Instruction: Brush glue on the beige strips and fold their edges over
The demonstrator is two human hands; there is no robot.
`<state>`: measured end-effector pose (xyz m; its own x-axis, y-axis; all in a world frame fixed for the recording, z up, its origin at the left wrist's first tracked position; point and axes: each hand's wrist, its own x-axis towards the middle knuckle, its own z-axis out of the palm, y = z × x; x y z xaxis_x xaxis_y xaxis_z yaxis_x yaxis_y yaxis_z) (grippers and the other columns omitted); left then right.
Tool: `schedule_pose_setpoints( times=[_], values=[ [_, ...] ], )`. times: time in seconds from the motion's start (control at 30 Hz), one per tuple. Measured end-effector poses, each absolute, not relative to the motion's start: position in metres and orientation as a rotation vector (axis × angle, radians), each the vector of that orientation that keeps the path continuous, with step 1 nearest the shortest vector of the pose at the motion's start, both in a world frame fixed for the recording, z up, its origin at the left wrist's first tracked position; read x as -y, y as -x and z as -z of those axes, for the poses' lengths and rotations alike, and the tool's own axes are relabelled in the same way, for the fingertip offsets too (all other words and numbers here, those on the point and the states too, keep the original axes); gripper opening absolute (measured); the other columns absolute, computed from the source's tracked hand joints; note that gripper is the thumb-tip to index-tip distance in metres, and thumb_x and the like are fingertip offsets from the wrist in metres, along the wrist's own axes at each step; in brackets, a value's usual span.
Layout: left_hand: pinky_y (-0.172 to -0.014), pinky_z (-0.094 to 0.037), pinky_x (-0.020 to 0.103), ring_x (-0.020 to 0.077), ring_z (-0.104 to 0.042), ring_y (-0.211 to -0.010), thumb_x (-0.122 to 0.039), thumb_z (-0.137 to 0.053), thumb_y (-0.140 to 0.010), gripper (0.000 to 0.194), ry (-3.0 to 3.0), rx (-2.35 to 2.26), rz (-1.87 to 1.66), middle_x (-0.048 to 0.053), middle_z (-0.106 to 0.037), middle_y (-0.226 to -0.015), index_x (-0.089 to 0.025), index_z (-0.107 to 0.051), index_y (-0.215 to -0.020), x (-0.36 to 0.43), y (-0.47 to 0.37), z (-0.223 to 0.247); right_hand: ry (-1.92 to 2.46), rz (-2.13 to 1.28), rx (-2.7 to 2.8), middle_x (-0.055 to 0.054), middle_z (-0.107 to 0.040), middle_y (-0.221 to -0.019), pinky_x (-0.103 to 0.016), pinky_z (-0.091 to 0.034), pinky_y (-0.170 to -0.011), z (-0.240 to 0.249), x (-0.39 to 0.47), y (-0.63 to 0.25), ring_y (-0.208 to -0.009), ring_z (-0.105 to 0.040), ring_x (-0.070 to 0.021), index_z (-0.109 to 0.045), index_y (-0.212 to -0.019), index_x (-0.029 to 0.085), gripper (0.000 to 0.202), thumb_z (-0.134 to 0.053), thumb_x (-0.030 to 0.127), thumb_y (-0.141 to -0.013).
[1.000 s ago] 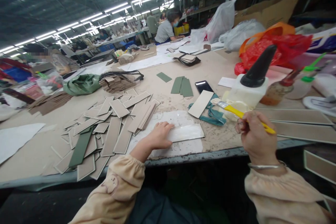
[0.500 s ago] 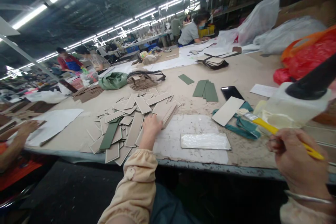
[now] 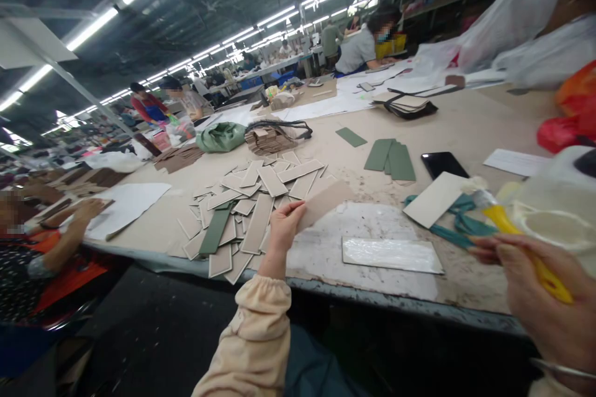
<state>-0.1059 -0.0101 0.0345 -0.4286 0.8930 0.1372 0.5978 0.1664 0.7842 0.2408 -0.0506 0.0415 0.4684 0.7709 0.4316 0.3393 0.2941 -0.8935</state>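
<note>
My left hand [image 3: 285, 226] pinches the end of a thin beige rectangular panel [image 3: 326, 203], raised at a tilt beside a loose pile of beige panels [image 3: 254, 223]. A green strip [image 3: 216, 228] lies on that pile. In my right hand [image 3: 542, 285] is a paintbrush with a yellow handle [image 3: 549, 279]; its pale bristles point to a whitish plastic container [image 3: 568, 198]. A panel with a wet, glossy white coat [image 3: 391, 254] rests near the table edge. Another cream panel [image 3: 435, 200] leans on teal cloth [image 3: 465, 223].
A black phone [image 3: 444, 165] lies behind the cream panel. Green pieces [image 3: 390, 159] sit farther back. A bundled brown stack [image 3: 270, 139] and a green bag [image 3: 221, 136] stand behind the pile. At left, a co-worker's arm [image 3: 74, 232] rests on the table. Red plastic bags [image 3: 565, 130] are at right.
My left hand has lifted a beige panel from the pile's right side. My right hand has shifted with the brush toward the container. The view has turned slightly left.
</note>
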Motion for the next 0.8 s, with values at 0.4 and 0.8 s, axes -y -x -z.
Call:
schedule_pose_setpoints(
  times=[0.4, 0.8],
  values=[
    [-0.069, -0.046, 0.024, 0.0153, -0.061, -0.073, -0.036, -0.073, -0.068, 0.021, -1.348, -1.347, -1.068, 0.003, -0.071, -0.078, -0.016, -0.073, -0.075, 0.031, 0.011, -0.037, 1.178, -0.566, 1.311, 0.0, -0.068, -0.081, -0.03, -0.059, -0.07, -0.01, 0.045, -0.234, -0.082, -0.07, -0.0194, -0.054, -0.078, 0.022, 0.021, -0.073, 0.031, -0.077],
    [-0.072, -0.046, 0.025, 0.0151, -0.064, -0.074, -0.023, -0.059, -0.084, 0.014, -2.079, -1.616, -0.852, 0.003, -0.071, -0.078, -0.018, -0.071, -0.079, 0.019, 0.064, -0.019, 1.337, -0.203, 1.288, 0.001, -0.065, -0.076, -0.027, -0.054, -0.064, -0.015, 0.035, -0.259, -0.068, -0.066, -0.0164, -0.058, -0.074, 0.021, 0.021, -0.073, 0.036, -0.076]
  ],
)
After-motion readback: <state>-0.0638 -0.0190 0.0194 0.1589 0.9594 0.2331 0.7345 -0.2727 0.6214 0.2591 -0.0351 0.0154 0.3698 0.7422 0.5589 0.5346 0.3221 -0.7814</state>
